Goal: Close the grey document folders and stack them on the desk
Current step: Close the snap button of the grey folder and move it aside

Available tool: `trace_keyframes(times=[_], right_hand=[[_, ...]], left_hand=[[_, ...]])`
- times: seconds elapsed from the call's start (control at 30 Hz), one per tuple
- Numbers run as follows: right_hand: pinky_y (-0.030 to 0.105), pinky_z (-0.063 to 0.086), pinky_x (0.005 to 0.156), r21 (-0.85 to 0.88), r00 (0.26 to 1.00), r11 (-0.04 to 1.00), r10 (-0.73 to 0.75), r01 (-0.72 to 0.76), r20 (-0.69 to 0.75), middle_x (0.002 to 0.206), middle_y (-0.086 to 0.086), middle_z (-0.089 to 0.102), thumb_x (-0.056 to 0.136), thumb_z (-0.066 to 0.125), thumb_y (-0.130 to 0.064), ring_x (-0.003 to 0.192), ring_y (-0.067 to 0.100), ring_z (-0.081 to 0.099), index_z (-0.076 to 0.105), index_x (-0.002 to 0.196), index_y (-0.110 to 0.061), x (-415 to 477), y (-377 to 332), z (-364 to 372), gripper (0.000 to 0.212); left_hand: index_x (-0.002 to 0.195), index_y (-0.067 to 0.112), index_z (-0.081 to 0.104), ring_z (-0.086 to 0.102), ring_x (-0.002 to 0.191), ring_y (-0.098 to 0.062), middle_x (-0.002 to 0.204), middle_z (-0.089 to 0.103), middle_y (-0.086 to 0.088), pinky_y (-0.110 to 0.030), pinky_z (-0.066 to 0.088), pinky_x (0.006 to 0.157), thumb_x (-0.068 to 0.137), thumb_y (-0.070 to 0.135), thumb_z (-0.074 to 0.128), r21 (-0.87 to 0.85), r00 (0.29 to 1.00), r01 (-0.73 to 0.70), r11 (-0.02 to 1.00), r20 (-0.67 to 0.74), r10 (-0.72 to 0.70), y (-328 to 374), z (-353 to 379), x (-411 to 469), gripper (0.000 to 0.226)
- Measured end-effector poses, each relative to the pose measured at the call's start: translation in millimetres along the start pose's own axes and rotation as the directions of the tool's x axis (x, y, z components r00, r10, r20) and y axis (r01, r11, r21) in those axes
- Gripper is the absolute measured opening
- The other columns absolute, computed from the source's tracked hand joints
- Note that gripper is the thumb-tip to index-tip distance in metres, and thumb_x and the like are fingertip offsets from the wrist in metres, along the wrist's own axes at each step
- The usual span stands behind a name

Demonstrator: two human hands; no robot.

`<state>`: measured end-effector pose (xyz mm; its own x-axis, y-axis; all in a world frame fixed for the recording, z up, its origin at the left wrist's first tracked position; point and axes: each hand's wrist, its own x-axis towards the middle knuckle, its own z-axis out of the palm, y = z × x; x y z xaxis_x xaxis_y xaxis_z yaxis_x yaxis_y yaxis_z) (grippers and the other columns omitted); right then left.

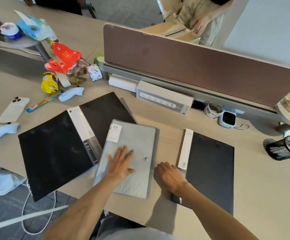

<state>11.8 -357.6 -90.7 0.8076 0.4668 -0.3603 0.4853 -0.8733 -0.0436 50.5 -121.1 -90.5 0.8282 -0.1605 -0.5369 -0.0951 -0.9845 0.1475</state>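
I am observing three document folders on the desk. At centre frame, a closed grey folder is lying flat and tilted, its label reading "20" toward the upper left corner of its cover. My left hand is pressing flat on this cover, fingers spread apart and gripping nothing. A small metal stud is showing on the cover just right of the fingertips.

To the left of centre, an open dark folder is lying spread with its inner faces up, its white spine strip running between the two halves. The closed grey folder is overlapping its right half. The lower left corner of this open folder is overhanging the desk edge.

At right of centre, a third dark folder is lying flat with a white spine strip along its left edge. My right hand is resting at the lower end of that strip, fingers curled downward; I cannot tell whether they are clamping the folder edge or only touching it.

In the upper left of the frame, a phone, snack wrappers and two pale controllers are sitting well apart from the folders. A power strip is lying beneath the partition, and a mesh pen cup is lying tipped at the right edge.
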Motion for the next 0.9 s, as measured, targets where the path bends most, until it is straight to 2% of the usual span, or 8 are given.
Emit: trace_keyframes(times=[0.07, 0.13, 0.17, 0.33, 0.47, 0.7, 0.77, 0.9], right_hand=[[0.034, 0.054, 0.064, -0.027, 0.999, 1.000, 0.013, -0.011, 0.044, 0.100, 0.007, 0.064, 0.074, 0.074, -0.019, 0.087, 0.025, 0.061, 0.064, 0.110, -0.013, 2.7, -0.6, -9.8, 0.038], [0.044, 0.050, 0.085, -0.056, 0.996, 0.998, -0.003, 0.008, 0.094, 0.122, 0.015, 0.054, 0.093, 0.048, -0.010, 0.109, 0.033, 0.054, 0.046, 0.132, -0.004, 3.5, -0.6, -18.8, 0.039], [0.045, 0.048, 0.087, -0.047, 0.996, 0.999, -0.004, 0.008, 0.084, 0.124, 0.016, 0.052, 0.096, 0.040, -0.009, 0.111, 0.035, 0.053, 0.043, 0.134, -0.003, 3.5, -1.9, -20.0, 0.039], [0.032, 0.054, 0.057, -0.095, 0.995, 0.995, 0.032, -0.023, 0.094, 0.091, 0.006, 0.068, 0.084, 0.046, -0.008, 0.077, 0.022, 0.063, 0.064, 0.103, -0.010, 3.5, -5.1, -15.3, 0.026], [0.044, 0.050, 0.087, -0.113, 0.992, 0.993, 0.044, -0.031, 0.121, 0.121, 0.017, 0.055, 0.098, 0.034, -0.009, 0.108, 0.035, 0.054, 0.045, 0.129, 0.000, 11.8, -13.6, -18.0, 0.034], [0.043, 0.041, 0.092, -0.175, 0.974, 0.980, 0.126, -0.093, 0.187, 0.128, 0.018, 0.053, 0.099, 0.030, -0.022, 0.114, 0.035, 0.053, 0.041, 0.130, -0.001, 16.6, -19.4, -13.2, 0.039], [0.043, 0.043, 0.090, -0.108, 0.968, 0.984, 0.160, -0.141, 0.192, 0.125, 0.017, 0.057, 0.099, 0.031, -0.026, 0.111, 0.034, 0.056, 0.044, 0.126, -0.003, 15.8, -19.3, -18.8, 0.037], [0.040, 0.041, 0.072, 0.211, 0.952, 0.945, 0.202, -0.251, 0.231, 0.104, 0.019, 0.065, 0.097, 0.035, -0.032, 0.095, 0.039, 0.062, 0.041, 0.102, -0.011, 10.7, -16.5, -30.4, 0.022]], left_hand=[[0.153, 0.030, 0.004, -0.008, 0.151, -0.025, 0.163, -0.013, -0.002, -0.060, 0.006, 0.116, 0.088, 0.052, 0.057, 0.014, 1.000, -0.017, 1.000, -0.009, 0.017, -3.8, 0.5, -0.3, 0.087], [0.153, 0.030, 0.005, -0.008, 0.151, -0.025, 0.163, -0.012, -0.002, -0.060, 0.006, 0.116, 0.087, 0.052, 0.057, 0.019, 0.999, -0.029, 0.999, -0.017, 0.029, -6.0, 1.0, -1.4, 0.087], [0.153, 0.030, 0.006, -0.008, 0.151, -0.025, 0.163, -0.012, -0.002, -0.060, 0.006, 0.116, 0.087, 0.052, 0.057, 0.023, 0.999, -0.033, 0.999, -0.021, 0.034, -8.0, 1.0, -1.7, 0.087], [0.153, 0.029, 0.008, -0.011, 0.150, -0.024, 0.163, -0.010, -0.001, -0.061, 0.002, 0.117, 0.088, 0.048, 0.059, -0.023, 0.998, -0.051, 0.998, -0.034, 0.050, -12.9, 0.1, -2.8, 0.085], [0.153, 0.027, 0.008, -0.009, 0.150, -0.026, 0.163, -0.008, -0.003, -0.062, 0.002, 0.116, 0.088, 0.048, 0.058, -0.011, 0.997, -0.066, 0.998, -0.049, 0.065, -12.3, -0.4, -6.6, 0.084], [0.153, 0.028, 0.007, -0.009, 0.151, -0.026, 0.164, -0.007, -0.002, -0.061, 0.000, 0.117, 0.090, 0.051, 0.054, -0.010, 0.995, -0.078, 0.997, -0.066, 0.077, -14.4, 7.9, -15.0, 0.082], [0.153, 0.028, 0.006, -0.010, 0.151, -0.026, 0.164, -0.007, -0.002, -0.061, 0.000, 0.117, 0.090, 0.052, 0.053, -0.006, 0.995, -0.078, 0.997, -0.062, 0.078, -15.0, 9.3, -16.2, 0.083], [0.153, 0.028, 0.005, -0.011, 0.150, -0.026, 0.164, -0.009, -0.002, -0.061, -0.001, 0.116, 0.090, 0.053, 0.053, 0.006, 0.996, -0.080, 0.997, -0.043, 0.080, -15.2, 8.7, -17.5, 0.084]])
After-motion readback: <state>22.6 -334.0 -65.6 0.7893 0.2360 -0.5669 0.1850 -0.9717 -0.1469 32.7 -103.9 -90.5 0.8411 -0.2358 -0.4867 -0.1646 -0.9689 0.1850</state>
